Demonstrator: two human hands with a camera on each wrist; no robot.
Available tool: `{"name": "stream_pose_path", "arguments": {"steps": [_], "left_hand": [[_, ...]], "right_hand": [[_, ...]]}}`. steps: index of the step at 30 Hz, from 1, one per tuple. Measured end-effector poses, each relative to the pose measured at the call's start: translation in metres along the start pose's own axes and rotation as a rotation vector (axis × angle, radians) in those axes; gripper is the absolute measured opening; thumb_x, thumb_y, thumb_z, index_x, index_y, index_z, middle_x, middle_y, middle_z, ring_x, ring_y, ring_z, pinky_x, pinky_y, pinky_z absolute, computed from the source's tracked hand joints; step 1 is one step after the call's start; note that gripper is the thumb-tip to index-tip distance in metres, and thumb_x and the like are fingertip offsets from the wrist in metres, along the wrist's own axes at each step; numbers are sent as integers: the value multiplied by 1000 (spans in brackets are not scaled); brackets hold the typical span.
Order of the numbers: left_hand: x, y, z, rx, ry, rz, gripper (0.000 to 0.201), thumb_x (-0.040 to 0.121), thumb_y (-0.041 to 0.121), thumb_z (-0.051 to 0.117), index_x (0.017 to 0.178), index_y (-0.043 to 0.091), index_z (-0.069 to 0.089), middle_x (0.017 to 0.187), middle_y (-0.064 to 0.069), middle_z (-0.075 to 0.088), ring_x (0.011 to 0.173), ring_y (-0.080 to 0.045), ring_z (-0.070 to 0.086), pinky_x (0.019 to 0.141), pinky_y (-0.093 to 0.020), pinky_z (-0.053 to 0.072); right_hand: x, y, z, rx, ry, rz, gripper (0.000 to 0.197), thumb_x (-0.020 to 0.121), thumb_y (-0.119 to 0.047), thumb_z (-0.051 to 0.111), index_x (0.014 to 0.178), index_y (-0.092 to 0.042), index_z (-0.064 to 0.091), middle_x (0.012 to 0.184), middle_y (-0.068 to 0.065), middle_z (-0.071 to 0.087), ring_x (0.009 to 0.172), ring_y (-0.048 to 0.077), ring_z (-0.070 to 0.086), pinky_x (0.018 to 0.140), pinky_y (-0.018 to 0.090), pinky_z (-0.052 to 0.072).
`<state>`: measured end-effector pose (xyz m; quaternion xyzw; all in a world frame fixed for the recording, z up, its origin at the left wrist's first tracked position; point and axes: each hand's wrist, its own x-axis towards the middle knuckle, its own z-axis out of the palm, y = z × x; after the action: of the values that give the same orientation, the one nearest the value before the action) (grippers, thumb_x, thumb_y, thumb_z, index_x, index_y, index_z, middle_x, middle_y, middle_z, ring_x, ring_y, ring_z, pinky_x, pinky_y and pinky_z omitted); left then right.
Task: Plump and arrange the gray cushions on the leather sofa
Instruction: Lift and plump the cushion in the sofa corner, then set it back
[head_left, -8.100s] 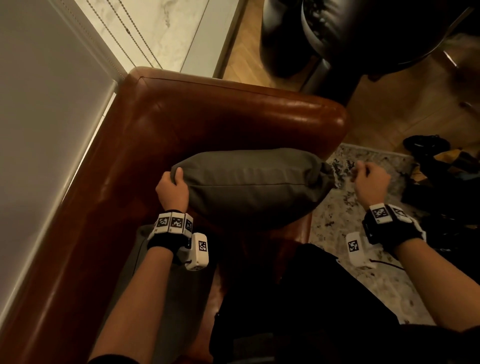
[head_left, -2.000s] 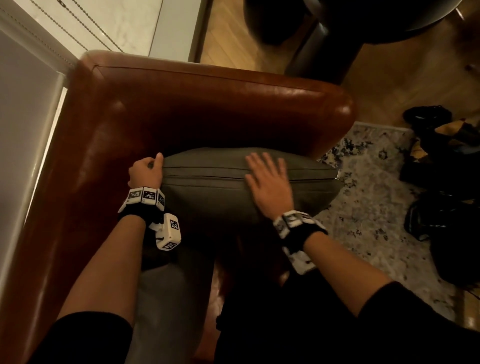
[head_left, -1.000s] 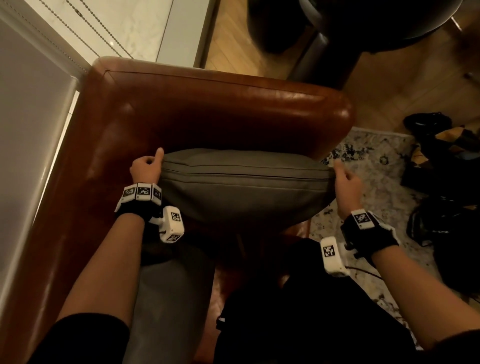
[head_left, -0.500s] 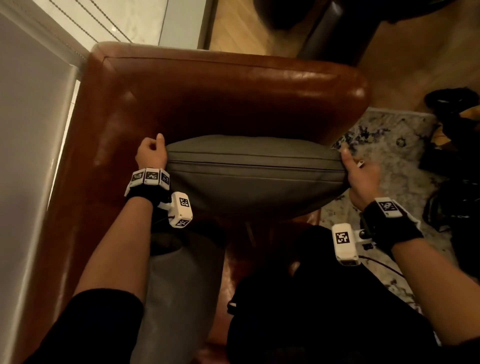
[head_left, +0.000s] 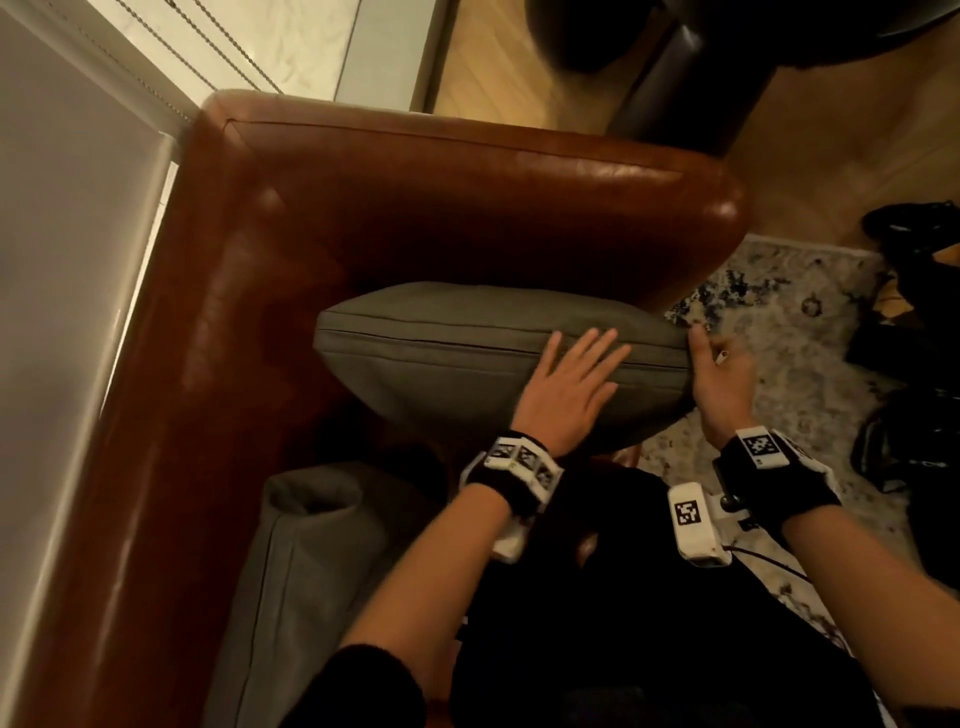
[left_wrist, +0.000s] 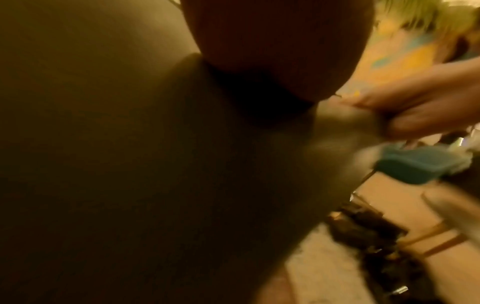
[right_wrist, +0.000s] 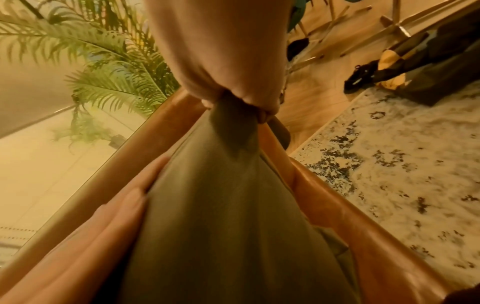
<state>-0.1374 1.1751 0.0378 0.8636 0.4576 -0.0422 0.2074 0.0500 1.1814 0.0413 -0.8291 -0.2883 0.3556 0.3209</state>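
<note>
Head view: no legible writing; only black-and-white coded markers on both wristbands. The gray cushion (head_left: 467, 358) stands on edge at the far end of the leather sofa (head_left: 322, 218), leaning against its armrest. The left hand (head_left: 566, 387) lies flat on the cushion's near face, fingers straight and spread. The right hand (head_left: 719, 374) pinches the cushion's right corner. A second gray cushion (head_left: 296, 571) lies nearer, at left. A patterned rug (head_left: 800, 343) is at right.

Left wrist view: blurred and dim; cushion fabric (left_wrist: 130, 164) fills it, and the right hand (left_wrist: 426, 111) grips the corner at right.

Right wrist view: thumb and fingers (right_wrist: 249, 98) bunch the cushion corner (right_wrist: 228, 185). Only this view shows a palm plant (right_wrist: 103, 67) beyond the sofa.
</note>
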Motion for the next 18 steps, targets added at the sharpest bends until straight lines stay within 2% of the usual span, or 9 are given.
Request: {"name": "stream_pose_path", "arguments": {"steps": [1, 3, 6, 9, 11, 13, 14, 16, 18], "left_hand": [[-5, -25, -1, 38, 19, -7, 47, 100, 38, 17, 144, 27, 31, 152, 4, 32, 141, -13, 29, 115, -45, 2], [-20, -84, -10, 59, 41, -149, 49, 97, 37, 22, 143, 28, 31, 151, 4, 34, 141, -14, 31, 114, -48, 4], [-55, -173, -26, 44, 122, -502, 54, 95, 39, 10, 144, 27, 29, 153, 2, 31, 144, -18, 24, 114, -52, -4], [-83, -220, -46, -8, 152, -921, 48, 100, 38, 17, 145, 26, 28, 155, -3, 26, 146, -22, 11, 110, -63, -6], [-93, -222, -57, -153, 260, -1089, 49, 99, 39, 24, 143, 18, 31, 152, -12, 28, 143, -29, 19, 111, -62, 11], [-100, -207, -63, -279, 388, -1149, 52, 98, 43, 30, 136, 9, 42, 141, -19, 40, 132, -35, 35, 105, -55, 30], [-102, -197, -63, -334, 429, -1189, 54, 97, 44, 33, 130, 4, 47, 134, -21, 46, 127, -36, 41, 102, -50, 34], [-102, -183, -62, -456, 474, -1285, 52, 96, 42, 40, 119, -2, 56, 121, -24, 58, 116, -37, 51, 96, -42, 40], [-96, -176, -66, -565, 533, -1387, 45, 95, 36, 47, 113, -3, 61, 114, -23, 64, 108, -35, 58, 92, -37, 43]], "right_hand": [[0, 1, -1, -7, -34, -27, 36, 93, -42, 50, 95, -8, 60, 95, 14, 64, 91, 26, 60, 82, 41, 48], [0, -1, -1, -11, -94, -33, 35, 95, -40, 49, 100, -7, 59, 96, 9, 61, 94, 24, 59, 82, 39, 48], [-1, -3, 5, 9, -145, -16, 38, 95, -41, 48, 107, -6, 59, 101, 8, 62, 98, 23, 59, 86, 38, 48], [0, -2, 5, 11, -157, 3, 39, 93, -46, 49, 106, -10, 58, 107, 12, 63, 102, 26, 59, 90, 43, 49], [0, -2, -7, -8, -222, -4, 41, 91, -51, 48, 104, -13, 57, 107, 9, 62, 99, 24, 58, 88, 41, 47], [0, -3, -25, -59, -336, 2, 42, 88, -56, 50, 99, -15, 56, 100, 4, 61, 93, 21, 58, 84, 39, 47], [0, -4, -34, -102, -404, 25, 41, 86, -55, 52, 93, -15, 56, 94, 5, 61, 88, 21, 58, 80, 37, 47], [-2, -9, -49, -191, -573, 15, 33, 87, -45, 58, 83, -12, 58, 82, 10, 62, 74, 19, 59, 69, 32, 46], [-4, -14, -57, -170, -692, -43, 17, 89, -29, 60, 88, -12, 62, 76, 3, 63, 66, 5, 61, 64, 21, 45]]}}
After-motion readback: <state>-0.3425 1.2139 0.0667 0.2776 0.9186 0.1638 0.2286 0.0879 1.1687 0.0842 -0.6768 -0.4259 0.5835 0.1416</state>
